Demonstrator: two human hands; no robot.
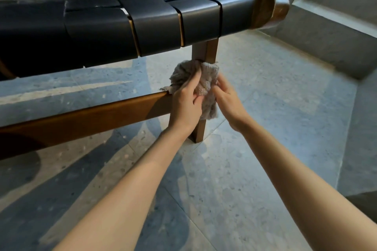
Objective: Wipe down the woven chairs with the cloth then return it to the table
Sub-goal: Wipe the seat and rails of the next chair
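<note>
The cloth [204, 85] is held bunched against the chair leg [201, 130], under the woven seat [122, 26]. On its left side it is gripped by the curled fingers of the left hand [186, 104], and on its right side it is pinched by those of the right hand [228, 100]. Wiping is judged to be under way. The return to the bench, unseen here, is not yet done.

A pale grey, speckled stone floor [255, 169] fills most of the view, crossed by thin tile joints. Broad bluish shadows [67, 185] lie over it from 7 to 9 o'clock, broken by a pale strip of light [61, 92] at 9 o'clock. At 2 o'clock a grey wall [326, 57] rises, topped by a lighter band [330, 16].
</note>
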